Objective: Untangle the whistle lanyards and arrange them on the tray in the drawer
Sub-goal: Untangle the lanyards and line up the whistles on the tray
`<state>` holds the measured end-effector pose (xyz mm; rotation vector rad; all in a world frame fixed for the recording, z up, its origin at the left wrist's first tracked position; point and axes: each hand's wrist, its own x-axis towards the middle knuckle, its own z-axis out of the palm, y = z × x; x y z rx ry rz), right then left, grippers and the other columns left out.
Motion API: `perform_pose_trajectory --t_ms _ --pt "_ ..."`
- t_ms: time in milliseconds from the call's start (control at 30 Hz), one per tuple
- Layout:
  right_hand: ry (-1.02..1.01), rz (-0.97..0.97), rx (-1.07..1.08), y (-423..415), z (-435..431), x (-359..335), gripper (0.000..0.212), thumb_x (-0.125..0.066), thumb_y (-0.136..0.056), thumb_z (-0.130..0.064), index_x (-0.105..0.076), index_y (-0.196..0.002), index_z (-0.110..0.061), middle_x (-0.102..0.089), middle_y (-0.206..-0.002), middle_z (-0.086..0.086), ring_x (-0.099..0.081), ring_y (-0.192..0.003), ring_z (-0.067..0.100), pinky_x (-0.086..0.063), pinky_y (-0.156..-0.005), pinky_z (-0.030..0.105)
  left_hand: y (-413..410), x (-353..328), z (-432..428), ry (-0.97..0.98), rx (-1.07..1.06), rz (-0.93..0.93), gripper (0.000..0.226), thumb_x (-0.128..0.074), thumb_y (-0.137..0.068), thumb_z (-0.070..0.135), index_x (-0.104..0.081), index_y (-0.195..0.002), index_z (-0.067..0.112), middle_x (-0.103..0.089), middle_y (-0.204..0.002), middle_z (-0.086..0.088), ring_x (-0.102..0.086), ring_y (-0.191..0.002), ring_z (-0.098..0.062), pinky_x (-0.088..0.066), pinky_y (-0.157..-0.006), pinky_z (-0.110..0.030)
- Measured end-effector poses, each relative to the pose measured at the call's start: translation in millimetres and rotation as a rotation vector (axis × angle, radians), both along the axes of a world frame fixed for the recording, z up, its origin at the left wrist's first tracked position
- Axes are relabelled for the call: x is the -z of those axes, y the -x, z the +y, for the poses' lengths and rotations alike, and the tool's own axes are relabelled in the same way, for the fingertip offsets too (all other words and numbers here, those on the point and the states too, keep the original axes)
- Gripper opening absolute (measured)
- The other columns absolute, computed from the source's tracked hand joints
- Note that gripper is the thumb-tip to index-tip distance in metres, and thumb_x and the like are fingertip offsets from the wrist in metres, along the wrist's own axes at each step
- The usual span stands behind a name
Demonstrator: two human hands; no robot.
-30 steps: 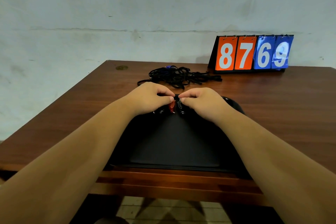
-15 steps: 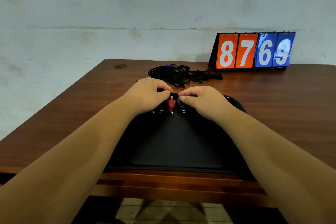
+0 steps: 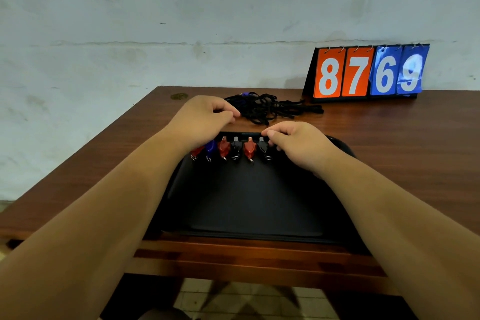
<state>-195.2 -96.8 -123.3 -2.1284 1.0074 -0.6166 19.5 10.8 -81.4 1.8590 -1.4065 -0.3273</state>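
Observation:
Several whistles lie in a row along the far edge of the black tray [image 3: 246, 205] in the open drawer: red [image 3: 224, 148], blue [image 3: 210, 149], black [image 3: 236, 147], red [image 3: 249, 149] and black [image 3: 262, 147]. A tangle of black lanyards [image 3: 272, 109] with a blue whistle in it rests on the table behind the tray. My left hand [image 3: 205, 118] hovers over the table with curled fingers, its fingertips at the tangle's left edge. My right hand [image 3: 296, 144] is over the tray's far right corner, fingers curled beside the rightmost black whistle. Neither hand visibly holds anything.
A flip scoreboard [image 3: 368, 73] reading 8769 stands at the back right of the brown wooden table [image 3: 402, 138], against a pale wall. The drawer front [image 3: 246, 254] juts toward me below the tray. Tiled floor shows underneath.
Both hands were pinched together over the whistles at the tray's far edge. They have parted: the left hand moved up toward the lanyard tangle, the right shifted right, uncovering the row of whistles.

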Motion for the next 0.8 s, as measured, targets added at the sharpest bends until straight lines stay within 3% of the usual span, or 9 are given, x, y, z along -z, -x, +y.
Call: perform_pose_trajectory --t_ms 167,233,333,433,633,733,800 --pt "0.001 0.010 0.000 0.4 1.6 -1.7 0.030 -0.048 -0.114 -0.030 -0.075 -0.125 -0.035 -0.074 -0.107 -0.015 -0.068 -0.099 0.006 -0.049 -0.078 0.022 -14.2 -7.3 19.4 0.007 -0.056 0.017 0.024 -0.062 -0.102 0.025 -0.081 -0.099 0.039 -0.078 -0.107 0.020 -0.073 -0.104 -0.011 -0.055 -0.086 -0.026" --pt "-0.006 0.019 -0.002 1.2 1.6 -2.3 0.030 -0.049 -0.114 -0.028 -0.075 -0.127 -0.035 -0.074 -0.108 -0.014 -0.067 -0.100 0.005 -0.048 -0.080 0.022 -20.0 -4.9 27.2 -0.004 -0.082 -0.003 0.024 -0.061 -0.103 0.024 -0.081 -0.100 0.036 -0.077 -0.106 0.021 -0.071 -0.104 -0.006 -0.052 -0.087 -0.022" --pt "-0.006 0.028 -0.007 0.8 2.4 -2.8 0.031 -0.048 -0.114 -0.026 -0.075 -0.127 -0.035 -0.073 -0.108 -0.013 -0.067 -0.101 0.005 -0.048 -0.081 0.022 -29.4 3.1 35.9 -0.024 -0.093 -0.019 0.023 -0.061 -0.105 0.024 -0.081 -0.107 0.036 -0.077 -0.110 0.020 -0.066 -0.106 0.002 -0.047 -0.095 -0.026" --pt "-0.008 0.037 -0.001 0.4 2.5 -3.9 0.030 -0.048 -0.114 -0.025 -0.074 -0.126 -0.036 -0.073 -0.107 -0.013 -0.066 -0.101 0.005 -0.048 -0.086 0.024 -34.5 9.1 41.5 -0.012 -0.113 -0.009 0.023 -0.065 -0.105 0.019 -0.080 -0.105 0.036 -0.076 -0.106 0.017 -0.068 -0.099 -0.003 -0.047 -0.089 -0.026" --pt "-0.006 0.070 0.012 0.9 1.1 -5.3 0.031 -0.046 -0.115 -0.021 -0.074 -0.121 -0.034 -0.072 -0.107 -0.011 -0.065 -0.101 0.006 -0.047 -0.082 0.024 -38.1 14.5 46.3 -0.097 -0.071 -0.001 0.031 -0.064 -0.104 0.004 -0.078 -0.113 0.030 -0.076 -0.112 0.006 -0.072 -0.106 -0.011 -0.056 -0.099 -0.027" --pt "-0.005 0.080 0.019 -0.5 0.9 -5.4 0.032 -0.045 -0.115 -0.020 -0.073 -0.118 -0.034 -0.071 -0.106 -0.010 -0.065 -0.103 0.008 -0.047 -0.087 0.027 -36.4 16.5 49.8 -0.108 -0.062 0.000 0.034 -0.065 -0.102 -0.002 -0.077 -0.120 0.024 -0.075 -0.111 0.004 -0.071 -0.103 -0.009 -0.055 -0.093 -0.020" --pt "-0.002 0.088 0.020 -1.2 1.4 -5.4 0.033 -0.045 -0.115 -0.019 -0.073 -0.117 -0.034 -0.071 -0.106 -0.010 -0.064 -0.101 0.007 -0.046 -0.085 0.027 -35.9 19.8 51.0 -0.113 -0.057 0.012 0.034 -0.067 -0.100 -0.004 -0.076 -0.118 0.023 -0.074 -0.111 0.003 -0.070 -0.101 -0.009 -0.057 -0.096 -0.024"
